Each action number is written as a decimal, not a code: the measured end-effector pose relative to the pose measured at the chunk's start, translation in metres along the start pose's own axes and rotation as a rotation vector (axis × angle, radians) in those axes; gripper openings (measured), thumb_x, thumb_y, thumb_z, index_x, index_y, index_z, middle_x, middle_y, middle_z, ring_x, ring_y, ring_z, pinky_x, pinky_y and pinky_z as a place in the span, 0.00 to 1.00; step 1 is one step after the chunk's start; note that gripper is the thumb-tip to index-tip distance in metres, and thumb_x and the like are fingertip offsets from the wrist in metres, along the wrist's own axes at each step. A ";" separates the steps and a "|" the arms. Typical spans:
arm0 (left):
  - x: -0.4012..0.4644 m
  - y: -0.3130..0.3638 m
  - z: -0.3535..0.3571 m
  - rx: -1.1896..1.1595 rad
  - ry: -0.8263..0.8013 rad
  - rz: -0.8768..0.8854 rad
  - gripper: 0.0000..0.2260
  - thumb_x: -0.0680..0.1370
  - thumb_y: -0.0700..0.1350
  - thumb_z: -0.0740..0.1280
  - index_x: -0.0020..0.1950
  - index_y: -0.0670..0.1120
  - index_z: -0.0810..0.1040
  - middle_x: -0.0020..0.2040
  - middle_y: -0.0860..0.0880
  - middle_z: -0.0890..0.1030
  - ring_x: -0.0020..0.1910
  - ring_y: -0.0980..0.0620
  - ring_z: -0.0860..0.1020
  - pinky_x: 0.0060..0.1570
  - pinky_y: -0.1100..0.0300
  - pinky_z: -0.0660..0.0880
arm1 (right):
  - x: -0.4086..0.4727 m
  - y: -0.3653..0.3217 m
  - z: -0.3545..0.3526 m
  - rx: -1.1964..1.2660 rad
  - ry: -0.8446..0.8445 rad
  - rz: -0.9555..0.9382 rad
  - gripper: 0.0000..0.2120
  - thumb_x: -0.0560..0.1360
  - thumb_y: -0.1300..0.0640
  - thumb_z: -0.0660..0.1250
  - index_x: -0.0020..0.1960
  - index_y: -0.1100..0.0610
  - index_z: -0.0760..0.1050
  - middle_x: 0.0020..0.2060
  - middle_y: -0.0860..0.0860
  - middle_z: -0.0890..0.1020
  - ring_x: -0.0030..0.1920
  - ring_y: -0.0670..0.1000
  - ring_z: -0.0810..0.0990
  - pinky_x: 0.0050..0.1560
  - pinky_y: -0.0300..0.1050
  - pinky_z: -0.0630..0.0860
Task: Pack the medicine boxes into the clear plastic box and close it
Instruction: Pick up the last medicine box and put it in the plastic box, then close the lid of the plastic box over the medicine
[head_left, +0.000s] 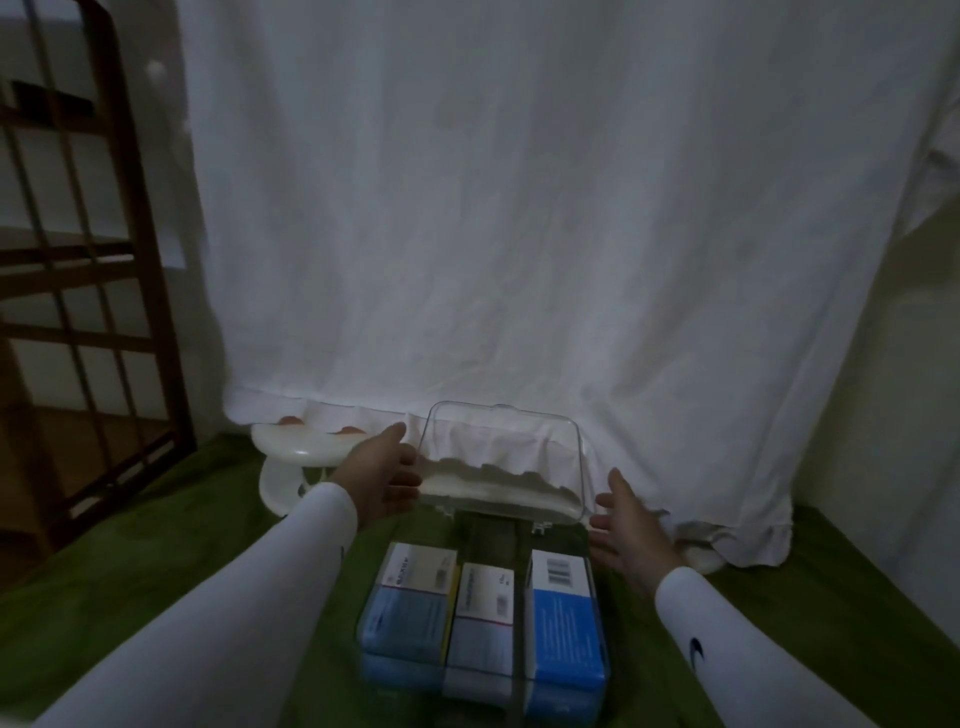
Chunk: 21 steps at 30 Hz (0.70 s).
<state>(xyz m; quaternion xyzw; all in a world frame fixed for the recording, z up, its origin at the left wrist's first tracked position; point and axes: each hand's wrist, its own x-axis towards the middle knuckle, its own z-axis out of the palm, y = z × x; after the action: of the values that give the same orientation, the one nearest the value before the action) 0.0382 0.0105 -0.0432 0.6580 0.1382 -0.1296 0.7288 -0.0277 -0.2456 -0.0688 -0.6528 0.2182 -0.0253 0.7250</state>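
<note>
The clear plastic box (602, 670) sits low in the middle on the green cloth. Three medicine boxes stand inside it: a pale blue one (408, 613) on the left, a white one (480, 618) in the middle, a bright blue one (563, 618) on the right. Its clear lid (504, 457) stands open and upright at the far side. My left hand (382, 470) has straight fingers against the lid's left edge. My right hand (626, 525) hovers by the lid's lower right corner, fingers spread; whether it touches the lid is unclear.
A white sheet (519, 208) hangs as a backdrop just behind the lid. A white rounded stool-like object (296, 452) sits at the left behind my left hand. A dark wooden frame (88, 260) stands at the far left. Green cloth (182, 545) covers the surface.
</note>
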 end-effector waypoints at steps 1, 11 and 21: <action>0.003 0.001 -0.003 -0.007 0.021 -0.002 0.22 0.79 0.58 0.59 0.57 0.39 0.76 0.50 0.38 0.79 0.45 0.42 0.77 0.42 0.52 0.76 | 0.003 -0.001 0.001 0.004 0.006 -0.001 0.29 0.81 0.41 0.52 0.75 0.59 0.62 0.69 0.63 0.70 0.68 0.63 0.70 0.65 0.56 0.68; 0.034 0.000 -0.012 -0.012 0.078 -0.054 0.29 0.78 0.61 0.57 0.68 0.40 0.69 0.57 0.41 0.76 0.51 0.42 0.76 0.43 0.50 0.73 | 0.026 -0.003 0.014 0.032 -0.006 0.005 0.31 0.81 0.38 0.48 0.75 0.58 0.62 0.69 0.61 0.71 0.69 0.61 0.70 0.69 0.56 0.65; 0.052 0.003 0.007 -0.015 0.017 -0.076 0.30 0.78 0.63 0.54 0.67 0.40 0.71 0.53 0.42 0.77 0.48 0.43 0.76 0.37 0.52 0.72 | 0.042 -0.006 0.018 0.030 -0.027 -0.004 0.25 0.81 0.38 0.48 0.63 0.54 0.71 0.58 0.59 0.79 0.55 0.58 0.77 0.59 0.52 0.71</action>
<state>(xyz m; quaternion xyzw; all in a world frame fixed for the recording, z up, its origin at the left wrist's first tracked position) 0.0876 0.0035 -0.0588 0.6478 0.1706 -0.1505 0.7271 0.0179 -0.2428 -0.0743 -0.6424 0.2065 -0.0212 0.7377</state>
